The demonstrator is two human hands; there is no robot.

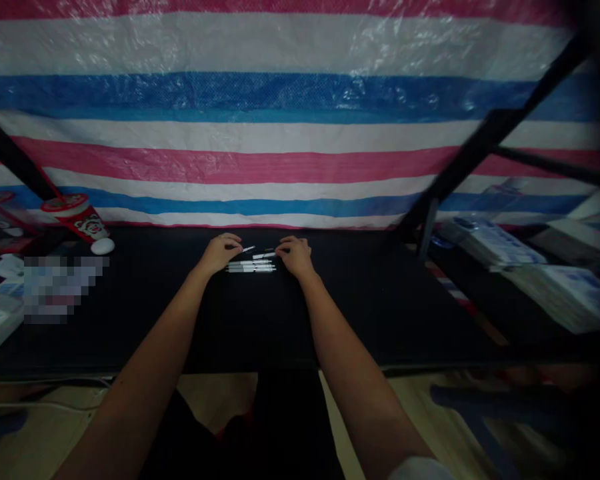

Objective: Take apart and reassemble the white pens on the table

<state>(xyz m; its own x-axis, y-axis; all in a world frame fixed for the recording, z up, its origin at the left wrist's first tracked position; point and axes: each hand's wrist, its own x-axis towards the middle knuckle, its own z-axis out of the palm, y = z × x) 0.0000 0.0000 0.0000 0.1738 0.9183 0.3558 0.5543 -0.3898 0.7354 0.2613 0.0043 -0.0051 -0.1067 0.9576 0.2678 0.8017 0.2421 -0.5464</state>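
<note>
Over the black table, my left hand (221,254) is pinched around a short, thin white pen part (249,249) that sticks out to the right of its fingertips. Across from it, my right hand (296,255) has thumb and fingers closed on the end of a white pen barrel (264,255), which points left. Just in front of both hands lie several white and grey pens (251,267), side by side in a small row. A small dark piece shows behind the barrel, too faint to make out.
A red and white cup (77,217) with a straw and a white round object (103,247) stand at the left. Stacked packets (495,243) lie on a surface at the right, beyond a black frame post (425,227). A striped plastic sheet (280,167) hangs behind the table (370,320).
</note>
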